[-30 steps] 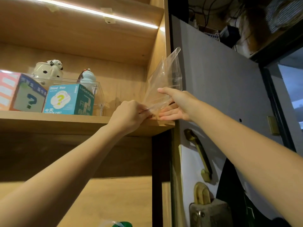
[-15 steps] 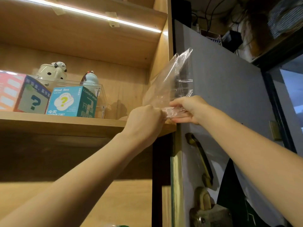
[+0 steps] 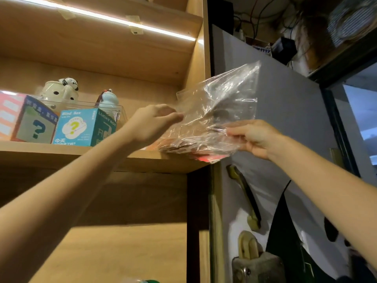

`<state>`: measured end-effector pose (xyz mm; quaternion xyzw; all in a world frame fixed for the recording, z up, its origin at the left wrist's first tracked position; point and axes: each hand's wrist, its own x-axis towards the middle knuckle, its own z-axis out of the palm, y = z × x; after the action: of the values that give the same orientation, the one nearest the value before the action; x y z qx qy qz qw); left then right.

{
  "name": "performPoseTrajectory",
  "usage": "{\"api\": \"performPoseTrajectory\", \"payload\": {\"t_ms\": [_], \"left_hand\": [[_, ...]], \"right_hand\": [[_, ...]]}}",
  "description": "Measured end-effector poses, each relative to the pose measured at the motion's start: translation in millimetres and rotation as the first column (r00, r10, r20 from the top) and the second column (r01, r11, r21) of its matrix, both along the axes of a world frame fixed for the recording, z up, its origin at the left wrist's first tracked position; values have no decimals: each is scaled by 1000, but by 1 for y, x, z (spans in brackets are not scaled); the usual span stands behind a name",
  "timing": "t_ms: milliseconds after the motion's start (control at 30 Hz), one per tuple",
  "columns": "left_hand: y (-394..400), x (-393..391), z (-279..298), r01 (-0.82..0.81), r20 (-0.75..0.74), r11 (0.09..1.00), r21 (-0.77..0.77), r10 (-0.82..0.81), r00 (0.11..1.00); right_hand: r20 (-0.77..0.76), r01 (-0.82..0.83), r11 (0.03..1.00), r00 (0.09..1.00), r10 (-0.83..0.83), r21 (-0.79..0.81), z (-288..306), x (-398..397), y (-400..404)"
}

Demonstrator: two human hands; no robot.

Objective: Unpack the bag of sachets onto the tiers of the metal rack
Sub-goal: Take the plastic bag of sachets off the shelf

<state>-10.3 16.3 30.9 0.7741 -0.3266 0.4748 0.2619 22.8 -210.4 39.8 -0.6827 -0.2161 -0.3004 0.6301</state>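
A clear plastic bag (image 3: 220, 111) lies at the right end of the wooden shelf (image 3: 81, 154) and overhangs its corner. Brown and red sachets (image 3: 206, 158) show through its lower part. My left hand (image 3: 153, 125) reaches over the shelf, and its fingertips pinch the bag's left edge. From the right, my right hand (image 3: 255, 137) pinches the other side, thumb on top and fingers beneath. The upper part of the bag stands up, crumpled, against the grey door (image 3: 285, 119). No metal rack is in view.
On the shelf to the left stand a teal "Lucky Box" carton (image 3: 85, 127), a pink and grey box (image 3: 24, 119) and two ceramic figurines (image 3: 61, 90) behind a clear tray. The door carries a brass handle (image 3: 244, 193) and a padlock (image 3: 251, 256). An LED strip (image 3: 130, 19) lights the shelf above.
The bag has slid right and now overhangs the shelf corner, spread wider. My right hand moved right with it. My left hand loosened from a fist to a fingertip pinch.
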Motion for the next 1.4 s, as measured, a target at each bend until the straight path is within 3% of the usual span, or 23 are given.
{"api": "performPoseTrajectory", "payload": {"t_ms": [233,433,733,1000,1133,1300,1400], "left_hand": [[22,40,6,-164,-176,982,-92,146,973],[14,52,16,-82,-355,968,-238,-8,935],[3,62,14,-87,-379,972,-216,-1,925],[-15,74,23,15,-372,989,-147,-70,926],[-26,78,27,67,-329,995,-79,-89,940],[-40,80,33,143,-286,988,-57,-154,946],[-48,79,40,220,-336,973,-71,-231,913]], "right_hand": [[12,-111,993,994,111,30,-5,4,-17],[22,-177,983,984,176,39,-14,10,-29],[30,-186,975,983,183,126,-21,20,-33],[-42,-79,996,996,81,33,-27,13,-42],[-98,-171,985,980,174,33,-31,8,-48],[-131,-85,996,988,81,-24,-31,11,-55],[-190,-87,995,979,77,-43,-37,14,-60]]}}
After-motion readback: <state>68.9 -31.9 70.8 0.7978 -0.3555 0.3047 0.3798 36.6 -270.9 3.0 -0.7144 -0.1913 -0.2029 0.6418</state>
